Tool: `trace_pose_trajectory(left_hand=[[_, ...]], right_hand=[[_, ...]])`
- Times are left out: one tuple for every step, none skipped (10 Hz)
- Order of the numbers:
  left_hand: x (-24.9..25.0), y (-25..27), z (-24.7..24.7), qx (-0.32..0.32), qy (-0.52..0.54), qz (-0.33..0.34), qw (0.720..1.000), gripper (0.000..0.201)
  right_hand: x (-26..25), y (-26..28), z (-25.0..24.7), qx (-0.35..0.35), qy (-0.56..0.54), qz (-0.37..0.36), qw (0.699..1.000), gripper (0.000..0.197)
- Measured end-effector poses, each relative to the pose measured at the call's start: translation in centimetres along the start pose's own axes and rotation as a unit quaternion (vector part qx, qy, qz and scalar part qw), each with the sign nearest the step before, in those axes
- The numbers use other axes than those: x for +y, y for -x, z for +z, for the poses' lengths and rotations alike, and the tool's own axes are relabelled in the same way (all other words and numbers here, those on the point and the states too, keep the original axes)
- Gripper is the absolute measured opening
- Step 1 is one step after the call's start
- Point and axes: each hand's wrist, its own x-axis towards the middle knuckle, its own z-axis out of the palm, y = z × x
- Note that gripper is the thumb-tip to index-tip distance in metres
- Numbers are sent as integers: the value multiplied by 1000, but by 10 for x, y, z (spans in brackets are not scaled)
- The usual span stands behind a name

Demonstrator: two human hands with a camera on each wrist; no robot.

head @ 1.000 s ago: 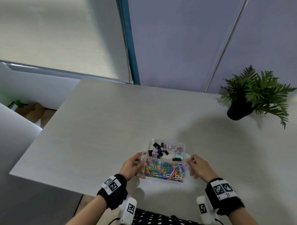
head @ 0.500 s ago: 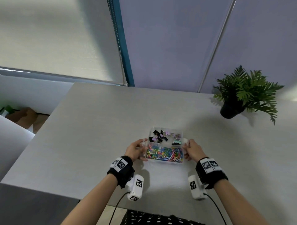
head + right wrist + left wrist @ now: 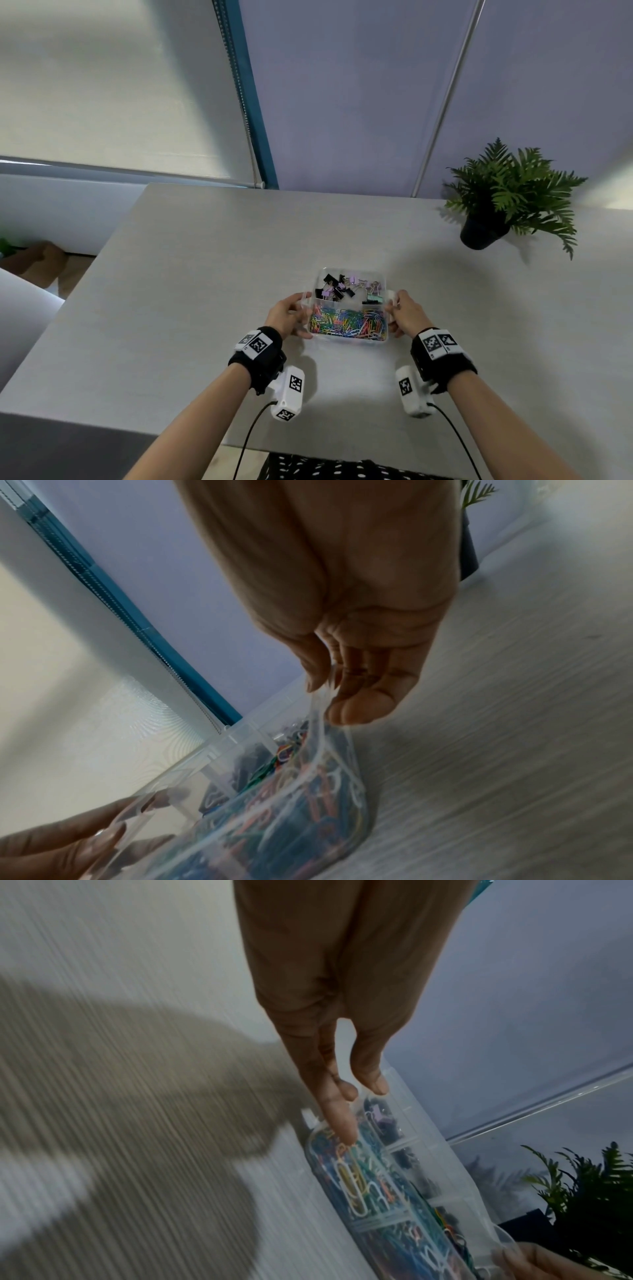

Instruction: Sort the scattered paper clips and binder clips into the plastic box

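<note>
A clear plastic box (image 3: 350, 339) sits near the middle of the grey table (image 3: 191, 308). Its far compartment holds black, purple and green binder clips (image 3: 337, 289). Coloured paper clips (image 3: 347, 323) fill the near compartment. My left hand (image 3: 286, 313) grips the box's left side, with thumb and fingers on the wall (image 3: 342, 1096). At the box's right wall my right hand (image 3: 407, 313) pinches the rim between thumb and fingers (image 3: 342, 693). The box (image 3: 240, 750) has no lid on it. I see no loose clips on the table.
A potted fern (image 3: 507, 202) stands at the table's far right. The table's left edge (image 3: 68, 298) drops to the floor, where a brown object (image 3: 37, 260) lies. A window blind and a blue-grey wall rise behind the table.
Both hands have moved the box away from me, farther from the table's front edge. My arms are stretched out more, and the grip on both sides is unchanged.
</note>
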Motion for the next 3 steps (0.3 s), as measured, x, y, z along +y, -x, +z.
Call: trace_pose_trajectory(left_hand=[[1,1,-1,-6,-1,1,1000,44],[1,3,-1,-4,9,0,1000,43],[-4,11,-10,11,46,2,999,38]], right_hand=[[0,1,-1,-3,-14,3,1000,8],[4,5,-4,-3,-9,0,1000,13],[28,18,-8,14,74,-33,997,12]])
